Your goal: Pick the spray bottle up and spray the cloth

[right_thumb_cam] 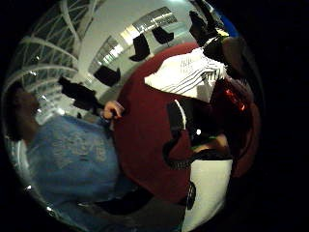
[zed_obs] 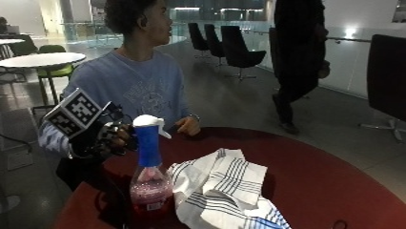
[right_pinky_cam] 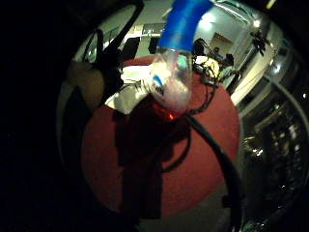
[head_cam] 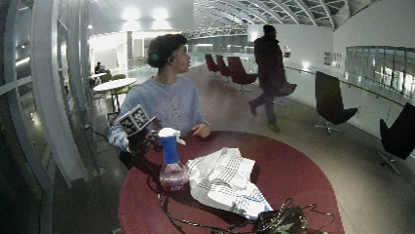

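Note:
A spray bottle [zed_obs: 151,181] with a white trigger head, blue neck and clear body holding pink liquid stands upright on the round red table [zed_obs: 317,181]. Right beside it lies a crumpled white cloth [zed_obs: 222,186] with blue stripes. My gloved right hand [zed_obs: 114,138] hovers at the height of the blue neck, on the side away from the cloth, fingers loosely curled and just reaching the neck. No finger wraps the neck in the little finger side palm view, where the bottle [right_pinky_cam: 171,82] looms close over the cloth [right_pinky_cam: 130,89]. The wide outside view shows the bottle [head_cam: 172,170], cloth [head_cam: 223,183] and hand [head_cam: 146,139].
The person's bare left hand [zed_obs: 188,125] rests on the table's far edge. A black cable [right_pinky_cam: 212,150] runs across the table to a small device [head_cam: 279,222] near its front rim. Black chairs [zed_obs: 241,47] and a walking person [zed_obs: 295,57] are well behind.

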Demonstrator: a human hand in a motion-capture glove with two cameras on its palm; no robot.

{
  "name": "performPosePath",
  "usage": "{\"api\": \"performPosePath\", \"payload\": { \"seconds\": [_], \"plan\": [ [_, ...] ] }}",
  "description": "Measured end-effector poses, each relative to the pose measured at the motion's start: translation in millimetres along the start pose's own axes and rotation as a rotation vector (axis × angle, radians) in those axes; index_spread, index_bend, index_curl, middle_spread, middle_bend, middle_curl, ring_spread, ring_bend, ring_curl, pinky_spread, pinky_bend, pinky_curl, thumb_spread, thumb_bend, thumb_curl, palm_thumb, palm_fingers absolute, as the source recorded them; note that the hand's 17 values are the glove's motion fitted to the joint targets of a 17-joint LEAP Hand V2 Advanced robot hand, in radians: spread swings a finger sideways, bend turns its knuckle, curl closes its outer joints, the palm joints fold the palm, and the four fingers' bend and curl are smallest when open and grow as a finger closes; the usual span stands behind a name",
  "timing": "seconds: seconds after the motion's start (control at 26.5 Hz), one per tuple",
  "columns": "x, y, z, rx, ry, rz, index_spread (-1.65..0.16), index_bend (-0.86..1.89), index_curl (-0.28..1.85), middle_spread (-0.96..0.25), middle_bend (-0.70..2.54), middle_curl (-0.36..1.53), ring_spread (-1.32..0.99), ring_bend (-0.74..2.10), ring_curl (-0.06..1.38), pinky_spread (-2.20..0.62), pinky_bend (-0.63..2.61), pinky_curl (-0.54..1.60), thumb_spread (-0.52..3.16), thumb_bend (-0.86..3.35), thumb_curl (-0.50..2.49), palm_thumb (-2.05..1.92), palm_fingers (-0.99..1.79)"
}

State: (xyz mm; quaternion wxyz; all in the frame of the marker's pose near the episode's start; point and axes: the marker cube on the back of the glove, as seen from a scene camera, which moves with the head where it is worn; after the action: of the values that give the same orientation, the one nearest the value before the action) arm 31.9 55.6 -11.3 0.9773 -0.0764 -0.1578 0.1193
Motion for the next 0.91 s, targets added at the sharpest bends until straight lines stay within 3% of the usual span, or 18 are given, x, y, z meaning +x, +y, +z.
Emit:
{"api": "performPosePath", "payload": {
  "seconds": [0.42,0.91],
  "plan": [
    [39,37,-20,0.128,-0.373,0.261,-0.34,0.12,0.27,-0.07,0.35,0.36,-0.07,0.46,0.33,0.14,0.19,0.29,1.11,0.09,0.32,0.67,0.90],
    [72,14,-9,0.085,-0.413,0.414,-0.35,0.09,0.25,-0.05,0.27,0.37,-0.04,0.44,0.34,0.17,0.22,0.32,1.06,-0.02,0.32,0.66,0.78]
  ]
}}
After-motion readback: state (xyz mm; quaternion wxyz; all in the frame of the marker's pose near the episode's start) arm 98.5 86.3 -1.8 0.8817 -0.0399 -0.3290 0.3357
